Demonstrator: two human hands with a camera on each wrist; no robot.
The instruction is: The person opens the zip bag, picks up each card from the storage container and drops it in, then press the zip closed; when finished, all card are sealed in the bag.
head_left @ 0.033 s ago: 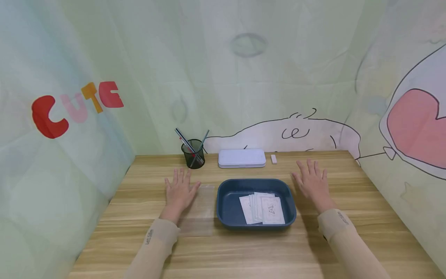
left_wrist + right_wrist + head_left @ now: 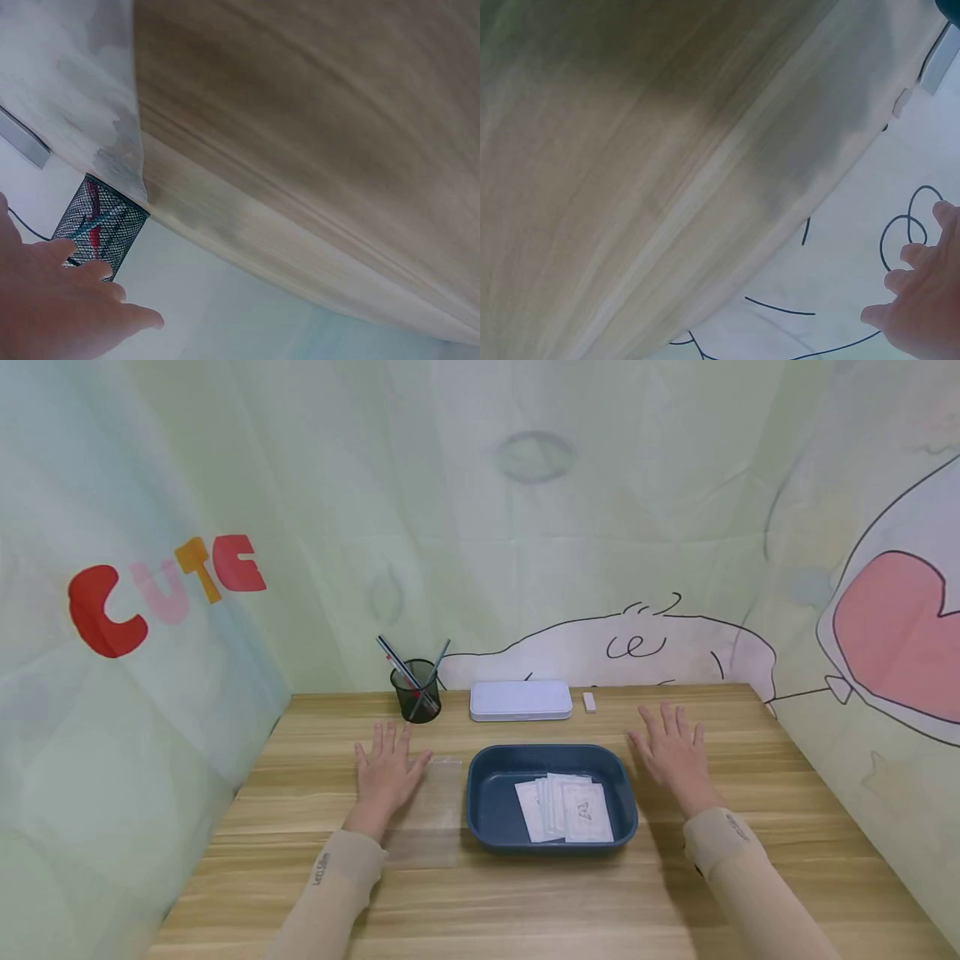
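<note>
Blue tray (image 2: 480, 793) between flat hands

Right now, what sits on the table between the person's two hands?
In the head view, a dark blue tray holding white packets lies between the left hand and the right hand.

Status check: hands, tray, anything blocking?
Left hand and right hand flat on table, holding nothing. Blue tray between them, holds white packets. Nothing blocking.

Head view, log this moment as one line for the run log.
left hand: flat on table, beside clear bag | right hand: flat on table | tray: holds white packets, between hands
</note>
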